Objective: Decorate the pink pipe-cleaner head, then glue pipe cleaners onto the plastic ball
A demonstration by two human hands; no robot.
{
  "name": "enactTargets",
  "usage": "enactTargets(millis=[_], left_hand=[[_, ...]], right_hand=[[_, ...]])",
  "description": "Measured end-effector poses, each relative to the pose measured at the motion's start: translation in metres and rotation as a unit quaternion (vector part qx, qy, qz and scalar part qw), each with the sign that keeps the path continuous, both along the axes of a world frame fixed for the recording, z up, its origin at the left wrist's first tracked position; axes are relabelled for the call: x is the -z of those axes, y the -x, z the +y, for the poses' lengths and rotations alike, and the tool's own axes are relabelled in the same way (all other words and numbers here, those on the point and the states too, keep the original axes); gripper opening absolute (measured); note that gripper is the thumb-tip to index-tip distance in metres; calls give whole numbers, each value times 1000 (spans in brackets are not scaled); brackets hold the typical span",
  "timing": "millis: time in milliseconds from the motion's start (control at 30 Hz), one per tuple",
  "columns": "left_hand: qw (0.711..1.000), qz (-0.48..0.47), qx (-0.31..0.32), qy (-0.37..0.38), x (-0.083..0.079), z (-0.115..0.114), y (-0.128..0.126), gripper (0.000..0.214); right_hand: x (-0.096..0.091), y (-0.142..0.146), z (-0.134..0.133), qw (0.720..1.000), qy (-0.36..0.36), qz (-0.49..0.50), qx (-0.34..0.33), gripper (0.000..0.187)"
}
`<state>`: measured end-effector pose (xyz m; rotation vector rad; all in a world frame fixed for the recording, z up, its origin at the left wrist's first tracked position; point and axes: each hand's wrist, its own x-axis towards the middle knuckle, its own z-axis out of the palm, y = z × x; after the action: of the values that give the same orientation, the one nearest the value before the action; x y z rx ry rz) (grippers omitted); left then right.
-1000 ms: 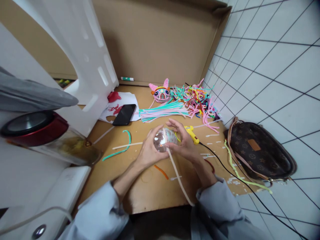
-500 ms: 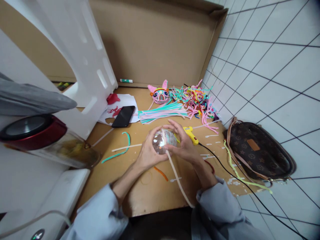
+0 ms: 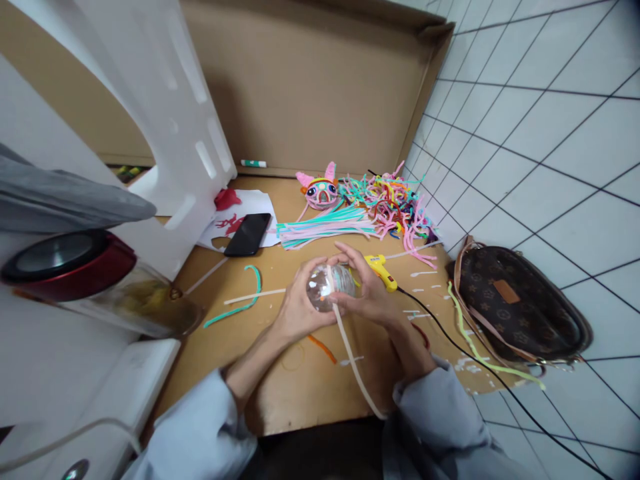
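A clear plastic ball (image 3: 318, 288) is held between both hands above the tabletop. My left hand (image 3: 295, 303) curls around its left side. On the other side my right hand (image 3: 367, 287) grips it, thumb pressing near a pale pipe cleaner (image 3: 350, 347) that runs over the ball and hangs down toward my lap. Whitish strands show on the ball's right half, partly hidden by my fingers. Just behind my right hand lies a yellow glue gun (image 3: 381, 272). A teal pipe cleaner (image 3: 257, 283) and an orange piece (image 3: 323, 349) lie on the table.
At the back sit a pink creature head (image 3: 321, 193), a bundle of pink and teal pipe cleaners (image 3: 325, 227) and a tangled heap (image 3: 395, 200). A black phone (image 3: 249, 235) rests on paper at left, near a red-lidded jar (image 3: 100, 280). A brown handbag (image 3: 520, 300) is at right.
Both hands keep their hold on the ball, with only a very slight shift of it and the right fingers. The pale pipe cleaner still hangs down; the other things stay put.
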<state>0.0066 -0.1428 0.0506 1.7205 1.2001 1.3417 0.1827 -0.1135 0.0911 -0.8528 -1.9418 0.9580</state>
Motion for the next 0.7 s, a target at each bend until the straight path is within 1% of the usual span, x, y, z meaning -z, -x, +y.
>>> enactTargets(millis=[100,200,467,700], left_hand=[[1000,-8,17,-3,-1,-2,0,85],[1000,-5,20,-5,-2,-2,0,84],[999,3,21,-34,-4,-2,-1,76],[997,1,28,-76,-5,-1,-2,69]], right_hand=[[-3,-1,-2,1000,18,-12,4,89],[-5,-1,-3,1000,28,-13,5,90],[-5,-1,-1,999,43,12,-7,97],[-5,-1,-2,995,84,39,-26,102]])
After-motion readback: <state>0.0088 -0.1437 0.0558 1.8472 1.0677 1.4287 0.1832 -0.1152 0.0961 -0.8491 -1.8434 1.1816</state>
